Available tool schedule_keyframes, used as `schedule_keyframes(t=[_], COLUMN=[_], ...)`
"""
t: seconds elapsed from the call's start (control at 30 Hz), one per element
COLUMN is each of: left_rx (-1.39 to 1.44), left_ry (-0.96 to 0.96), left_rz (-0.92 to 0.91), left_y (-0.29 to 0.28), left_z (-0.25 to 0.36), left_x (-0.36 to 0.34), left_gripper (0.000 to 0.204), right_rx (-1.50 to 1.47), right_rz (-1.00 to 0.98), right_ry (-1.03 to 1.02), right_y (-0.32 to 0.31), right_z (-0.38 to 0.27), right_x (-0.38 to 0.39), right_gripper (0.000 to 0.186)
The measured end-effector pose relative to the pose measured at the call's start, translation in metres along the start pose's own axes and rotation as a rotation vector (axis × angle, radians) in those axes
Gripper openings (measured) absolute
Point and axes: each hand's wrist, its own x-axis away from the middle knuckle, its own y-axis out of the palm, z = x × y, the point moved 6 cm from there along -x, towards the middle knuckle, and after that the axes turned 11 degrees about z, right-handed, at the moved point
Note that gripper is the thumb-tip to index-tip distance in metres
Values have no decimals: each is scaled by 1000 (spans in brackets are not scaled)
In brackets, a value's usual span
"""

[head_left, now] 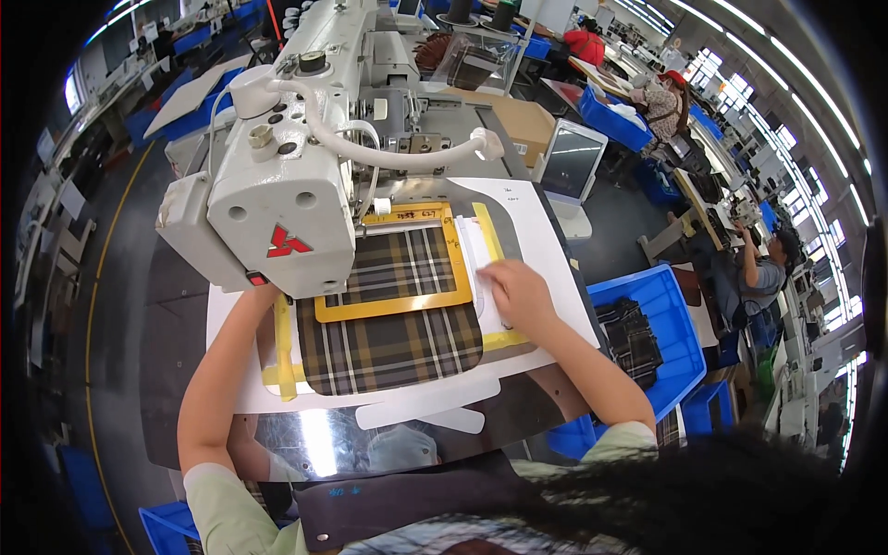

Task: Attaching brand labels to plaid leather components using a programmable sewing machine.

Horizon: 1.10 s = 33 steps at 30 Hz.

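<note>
A plaid fabric piece [388,350] with rounded lower corners lies on a white template sheet [546,268] under an industrial sewing machine [277,199]. On the fabric rests a yellow rectangular frame [393,307], with the plaid showing through its opening. My right hand [520,298] is at the frame's right side, fingers curled together by a narrow white strip [474,254]; what they pinch, if anything, is too small to tell. My left hand [262,294] reaches beneath the machine head at the frame's left, and its fingers are hidden behind the head.
Yellow tape [285,356] edges the template. Two white strips [430,404] lie crossed near the front of the shiny table. To the right stand a blue bin [680,324] holding plaid pieces and a screen [571,162]. Other people work at the far right.
</note>
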Motion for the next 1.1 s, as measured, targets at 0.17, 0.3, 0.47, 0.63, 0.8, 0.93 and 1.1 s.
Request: schedule_keyframes(t=[0.17,0.3,0.47,0.63,0.8,0.93,1.1], left_rx=[32,47,71,90,92,-89,-163], left_ry=[-14,-58,-141,-234,-327,425,434], left_rz=[47,77,76,71,76,-281,-361], left_y=[-8,-10,-2,3,-45,-43,-24], left_z=[13,16,12,-9,-47,62,95], left_x=[2,5,-7,-13,79,130,143], left_gripper=[32,30,27,25,23,22,51], right_rx=[-137,-179,-141,-262,-272,-139,-34], right_rz=[128,69,186,237,220,55,25], right_ry=[219,318,435,432,237,-181,-272], right_y=[38,62,75,60,4,-16,0], right_z=[50,63,87,77,15,-47,-68], right_x=[-61,-76,-107,-100,-24,24,33], right_gripper=[22,17,16,23,17,17,27])
